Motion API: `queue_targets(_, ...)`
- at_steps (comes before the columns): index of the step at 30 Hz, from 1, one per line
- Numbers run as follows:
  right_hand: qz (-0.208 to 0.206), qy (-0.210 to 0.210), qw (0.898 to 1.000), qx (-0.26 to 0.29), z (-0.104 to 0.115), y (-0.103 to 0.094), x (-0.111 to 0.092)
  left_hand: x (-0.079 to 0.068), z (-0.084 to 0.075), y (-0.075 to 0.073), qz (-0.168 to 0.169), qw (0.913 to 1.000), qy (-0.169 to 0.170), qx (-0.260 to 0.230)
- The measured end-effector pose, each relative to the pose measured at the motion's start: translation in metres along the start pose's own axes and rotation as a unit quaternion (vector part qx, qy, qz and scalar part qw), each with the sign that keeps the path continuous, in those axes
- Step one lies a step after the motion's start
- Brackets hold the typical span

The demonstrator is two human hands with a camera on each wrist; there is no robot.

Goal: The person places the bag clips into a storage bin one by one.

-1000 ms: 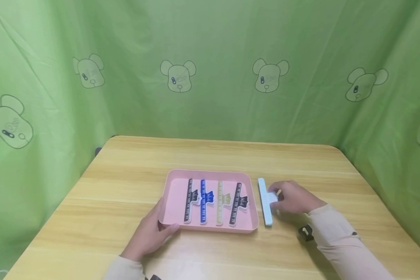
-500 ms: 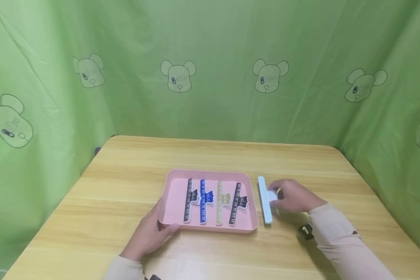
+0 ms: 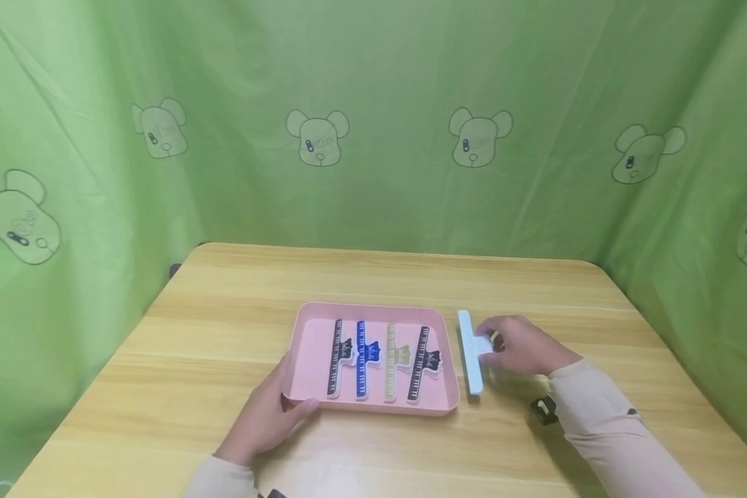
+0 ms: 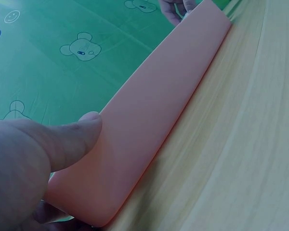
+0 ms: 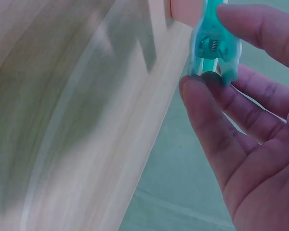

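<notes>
A light blue long-jawed clip (image 3: pixel 471 354) is pinched at its handle by my right hand (image 3: pixel 523 348), just right of the pink tray (image 3: pixel 380 407). In the right wrist view, thumb and fingers hold both sides of this clip (image 5: pixel 213 45), and its spring shows. My left hand (image 3: pixel 264 415) grips the tray's near left corner. Its thumb (image 4: pixel 79 137) lies against the near wall in the left wrist view; the other fingers are mostly hidden. Inside the tray lie a black clip (image 3: pixel 335 360), a blue clip (image 3: pixel 361 366), a yellowish clip (image 3: pixel 390 370) and another black clip (image 3: pixel 419 366), side by side.
The tray stands on a wooden table (image 3: pixel 224 332) with rounded far corners. A green curtain (image 3: pixel 398 207) printed with bear heads hangs behind and along both sides. A small dark device (image 3: pixel 544 410) sits by the right wrist.
My right hand has shifted slightly up and away with the light blue clip, which seems a little raised. The left hand and tray stay in place.
</notes>
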State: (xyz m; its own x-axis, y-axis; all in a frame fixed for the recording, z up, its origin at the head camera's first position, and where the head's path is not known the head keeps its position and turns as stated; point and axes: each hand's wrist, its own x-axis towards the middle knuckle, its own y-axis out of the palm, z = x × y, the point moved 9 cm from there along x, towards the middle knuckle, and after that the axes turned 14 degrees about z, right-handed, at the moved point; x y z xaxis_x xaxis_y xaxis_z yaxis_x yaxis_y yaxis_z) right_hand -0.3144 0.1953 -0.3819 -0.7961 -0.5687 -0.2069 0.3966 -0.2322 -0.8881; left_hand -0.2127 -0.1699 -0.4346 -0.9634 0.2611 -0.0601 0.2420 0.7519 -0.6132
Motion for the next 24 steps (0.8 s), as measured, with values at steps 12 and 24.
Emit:
queue_targets(12,0.001,-0.007,1.000,-0.002,0.007,-0.012,-0.002,0.001,0.000,0.001,0.001,1.0000,0.001,0.007)
queue_targets(24,0.001,-0.005,1.000,0.000,0.011,-0.016,0.000,0.001,0.001,0.001,0.000,0.9999,-0.002,0.011)
